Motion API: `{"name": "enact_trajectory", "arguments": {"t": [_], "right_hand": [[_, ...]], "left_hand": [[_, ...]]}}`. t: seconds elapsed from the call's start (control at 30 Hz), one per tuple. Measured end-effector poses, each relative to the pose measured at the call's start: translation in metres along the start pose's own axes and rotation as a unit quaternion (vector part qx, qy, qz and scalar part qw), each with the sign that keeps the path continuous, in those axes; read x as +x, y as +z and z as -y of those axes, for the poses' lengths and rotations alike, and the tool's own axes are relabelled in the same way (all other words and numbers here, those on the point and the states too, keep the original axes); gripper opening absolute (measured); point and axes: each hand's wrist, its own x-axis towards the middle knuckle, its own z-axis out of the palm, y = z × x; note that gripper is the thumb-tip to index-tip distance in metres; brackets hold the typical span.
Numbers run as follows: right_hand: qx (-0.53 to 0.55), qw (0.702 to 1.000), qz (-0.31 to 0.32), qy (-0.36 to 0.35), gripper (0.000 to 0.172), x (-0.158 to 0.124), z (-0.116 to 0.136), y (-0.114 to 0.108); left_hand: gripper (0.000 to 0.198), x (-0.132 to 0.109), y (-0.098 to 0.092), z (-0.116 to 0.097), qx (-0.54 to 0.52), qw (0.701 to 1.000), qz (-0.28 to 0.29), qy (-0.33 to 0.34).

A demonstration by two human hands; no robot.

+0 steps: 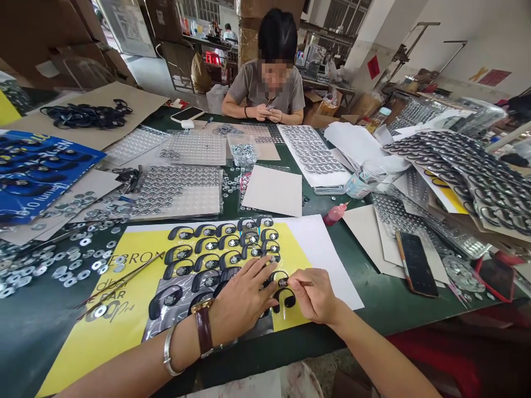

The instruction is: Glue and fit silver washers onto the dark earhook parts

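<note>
Several black ear-hook pieces [215, 243] with round silver caps lie in rows on a yellow and white printed sheet [319, 249]. My left hand [243, 301], with a watch and a bracelet on the wrist, rests flat on the sheet, its fingers stretched over one black ear-hook piece [282, 290]. My right hand [315, 298] is closed in a pinch on a thin stick tool [301, 283], whose tip touches the round silver cap of that piece.
Loose silver discs [62, 265] lie scattered at the left. Long tweezers [120, 282] lie on the sheet. Trays of discs [182, 190], a red-capped bottle [336, 213], a phone [417, 265] and stacked ear-hook sheets [477, 177] fill the table. Opposite sits another person [269, 83].
</note>
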Motion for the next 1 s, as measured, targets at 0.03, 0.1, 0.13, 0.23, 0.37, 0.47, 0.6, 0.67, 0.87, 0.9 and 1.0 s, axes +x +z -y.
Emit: {"name": "enact_trajectory", "arguments": {"t": [0.03,0.1,0.13,0.23,0.37,0.47,0.6,0.67,0.87,0.9,1.0], "right_hand": [[0.002,1.0,-0.001,-0.004,0.018,0.0,0.0,0.0],[0.005,1.0,-0.001,-0.012,0.018,0.0,0.001,-0.001],[0.008,1.0,0.002,-0.015,0.018,0.001,0.0,-0.001],[0.018,1.0,0.01,-0.005,0.02,0.004,-0.003,0.001],[0.08,0.992,0.017,0.095,0.03,0.006,-0.008,0.003],[0.231,0.933,0.015,0.277,0.035,0.009,-0.014,-0.001],[0.373,0.816,-0.172,0.406,0.043,0.034,-0.024,-0.01],[0.373,0.825,-0.209,0.37,0.04,0.059,-0.028,-0.008],[0.308,0.918,-0.035,0.248,0.041,0.164,-0.036,0.065],[0.288,0.928,-0.025,0.235,0.043,0.181,-0.037,0.081],[0.278,0.938,-0.006,0.208,0.05,0.226,-0.039,0.126]], "left_hand": [[0.028,0.0,0.0,0.0,-0.001,1.0,0.003,-0.002],[0.031,0.0,0.001,0.0,0.0,1.0,0.006,-0.003],[0.032,0.0,0.001,-0.001,-0.001,1.0,0.006,-0.002],[0.03,0.001,0.002,-0.002,-0.006,1.0,-0.007,0.009],[0.032,0.003,0.002,-0.001,-0.004,1.0,-0.009,0.014],[0.032,0.005,0.001,0.002,-0.009,1.0,0.006,0.009],[0.03,0.007,0.003,0.001,-0.002,1.0,0.003,0.014],[0.037,0.009,0.004,-0.004,0.019,0.999,-0.003,0.032],[0.048,0.005,-0.006,-0.007,0.012,0.998,-0.03,0.046],[0.048,0.0,-0.012,-0.006,0.002,0.999,-0.034,0.037],[0.045,-0.023,-0.032,-0.001,-0.036,0.999,-0.025,-0.007]]}}
